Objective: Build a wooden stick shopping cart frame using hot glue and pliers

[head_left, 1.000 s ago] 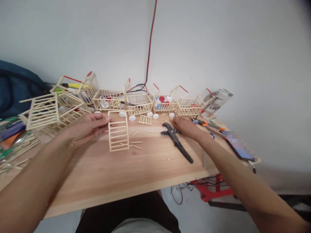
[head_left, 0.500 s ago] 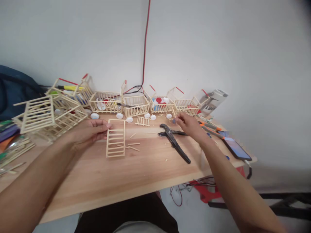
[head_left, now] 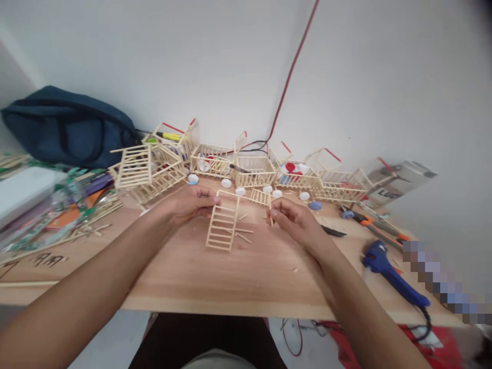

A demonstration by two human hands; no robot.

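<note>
The frame (head_left: 223,221) is cream, like the stick (head_left: 270,202) right of it; the table (head_left: 184,279) beneath it is tan, streaked with grain. Beyond it, cream carts (head_left: 254,179) bear red handles (head_left: 332,154). Well right of it, the glue gun (head_left: 400,284) is blue.

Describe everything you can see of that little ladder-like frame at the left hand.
The ladder-like frame is a flat, pale piece made of thin sticks that look like wood: two long side rails joined by several crosspieces, with a wider gap near its far end. The left hand pinches its left side near the far end. It slants over the tabletop; whether its near end touches the surface is unclear.
</note>
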